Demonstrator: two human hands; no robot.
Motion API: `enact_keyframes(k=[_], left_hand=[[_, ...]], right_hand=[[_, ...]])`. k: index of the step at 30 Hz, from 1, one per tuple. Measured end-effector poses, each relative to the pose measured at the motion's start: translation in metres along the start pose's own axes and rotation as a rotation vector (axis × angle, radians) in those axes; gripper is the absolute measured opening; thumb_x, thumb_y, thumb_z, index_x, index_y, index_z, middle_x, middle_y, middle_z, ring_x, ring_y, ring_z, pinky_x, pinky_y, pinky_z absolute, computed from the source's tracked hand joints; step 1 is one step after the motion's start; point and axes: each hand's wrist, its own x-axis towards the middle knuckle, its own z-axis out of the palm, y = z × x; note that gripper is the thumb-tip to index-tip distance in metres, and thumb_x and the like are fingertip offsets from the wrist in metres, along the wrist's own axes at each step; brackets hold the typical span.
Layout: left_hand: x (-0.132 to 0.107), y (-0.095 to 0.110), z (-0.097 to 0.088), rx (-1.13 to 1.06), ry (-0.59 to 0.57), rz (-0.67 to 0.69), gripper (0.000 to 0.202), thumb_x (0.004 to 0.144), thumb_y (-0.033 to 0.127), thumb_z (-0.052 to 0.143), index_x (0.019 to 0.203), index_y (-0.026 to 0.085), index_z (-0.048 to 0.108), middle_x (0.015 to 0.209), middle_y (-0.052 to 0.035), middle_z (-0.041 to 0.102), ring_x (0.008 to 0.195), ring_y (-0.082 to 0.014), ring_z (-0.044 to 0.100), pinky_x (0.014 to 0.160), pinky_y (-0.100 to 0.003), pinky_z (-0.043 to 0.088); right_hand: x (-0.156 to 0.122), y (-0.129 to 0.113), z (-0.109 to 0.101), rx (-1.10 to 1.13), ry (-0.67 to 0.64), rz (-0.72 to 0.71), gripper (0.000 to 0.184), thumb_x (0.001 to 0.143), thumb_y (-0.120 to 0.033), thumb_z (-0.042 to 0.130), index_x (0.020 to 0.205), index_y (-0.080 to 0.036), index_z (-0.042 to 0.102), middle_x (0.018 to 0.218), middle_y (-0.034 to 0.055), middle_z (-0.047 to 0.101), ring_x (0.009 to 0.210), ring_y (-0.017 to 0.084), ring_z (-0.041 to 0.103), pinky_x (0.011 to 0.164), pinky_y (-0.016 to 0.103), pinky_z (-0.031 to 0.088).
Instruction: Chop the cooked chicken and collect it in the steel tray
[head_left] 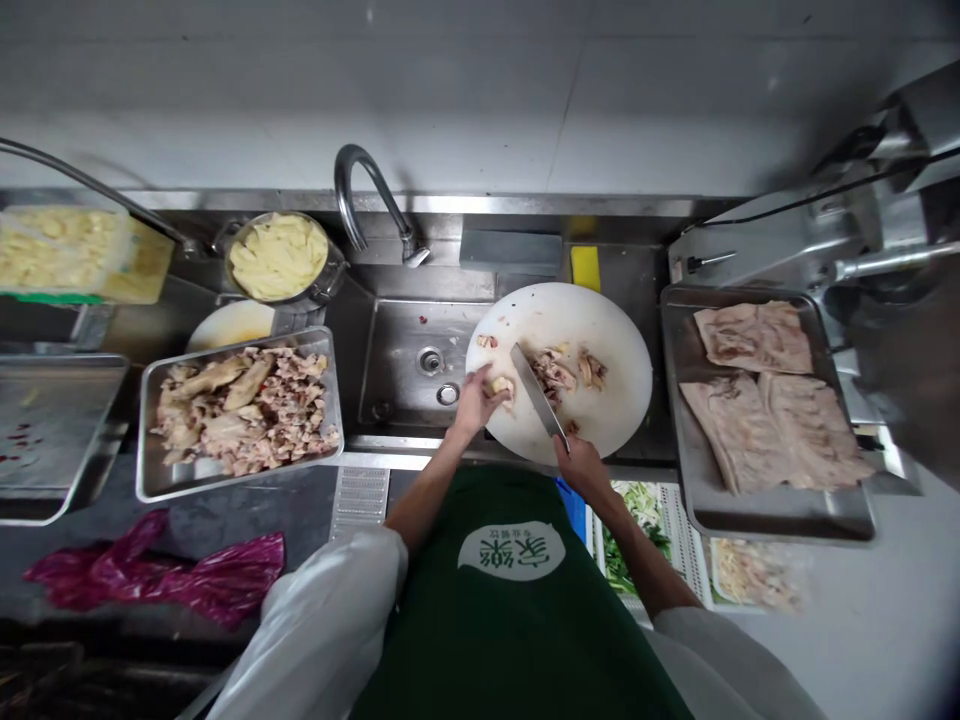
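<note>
On the round white cutting board [622,400], which partly covers the sink, lie several chopped pieces of chicken [553,370]. My right hand [583,468] grips the handle of a knife [538,395], its blade pointing up and left across the board. At the board's left edge my left hand [476,402] has its fingers closed on a pale piece of chicken [501,390], left of the blade and apart from it. A smaller scrap [487,341] sits above that hand.
A metal tray of chopped chicken [247,410] stands left of the sink basin [409,350]. Another tray [765,520] on the right bears large slabs of meat [780,430]. A curved faucet [371,200], grey block [510,252], yellow sponge [585,267] and pot of pale slices [279,256] line the back.
</note>
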Motion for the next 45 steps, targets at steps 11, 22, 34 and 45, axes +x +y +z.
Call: enact_keyframes(k=[11, 22, 34, 45], left_hand=[[-0.041, -0.027, -0.009, 0.068, 0.187, 0.443, 0.016, 0.097, 0.026, 0.055, 0.09, 0.018, 0.067, 0.095, -0.0071, 0.064, 0.088, -0.0171, 0.062, 0.081, -0.03, 0.053], [0.019, -0.017, -0.027, 0.322, -0.402, 0.717, 0.045, 0.085, 0.002, 0.052, 0.12, 0.023, 0.069, 0.13, -0.0093, 0.062, 0.126, -0.0243, 0.054, 0.112, -0.044, 0.044], [-0.043, -0.049, 0.007, 0.229, 0.152, 0.563, 0.022, 0.092, 0.035, 0.067, 0.107, 0.02, 0.067, 0.108, -0.0094, 0.064, 0.107, -0.0228, 0.061, 0.098, -0.041, 0.052], [-0.041, -0.056, 0.002, 0.186, 0.148, 0.593, 0.018, 0.097, 0.033, 0.059, 0.094, 0.02, 0.069, 0.1, -0.0087, 0.066, 0.099, -0.0207, 0.061, 0.093, -0.04, 0.052]], right_hand=[[0.003, -0.081, 0.011, 0.124, 0.155, -0.077, 0.04, 0.105, -0.024, 0.033, 0.114, -0.01, 0.07, 0.099, 0.0185, 0.075, 0.089, 0.023, 0.07, 0.078, 0.028, 0.044], [0.005, -0.017, -0.001, 0.23, 0.268, -0.078, 0.046, 0.101, -0.037, 0.034, 0.086, -0.014, 0.07, 0.083, 0.0152, 0.073, 0.077, 0.023, 0.066, 0.071, 0.029, 0.042], [-0.012, -0.045, 0.006, 0.241, 0.371, -0.061, 0.047, 0.104, -0.038, 0.032, 0.105, -0.013, 0.072, 0.099, 0.0188, 0.074, 0.09, 0.026, 0.069, 0.078, 0.029, 0.045], [-0.001, -0.069, 0.007, 0.139, 0.198, -0.075, 0.047, 0.106, -0.034, 0.034, 0.106, -0.01, 0.074, 0.098, 0.0195, 0.076, 0.09, 0.026, 0.071, 0.077, 0.028, 0.045]])
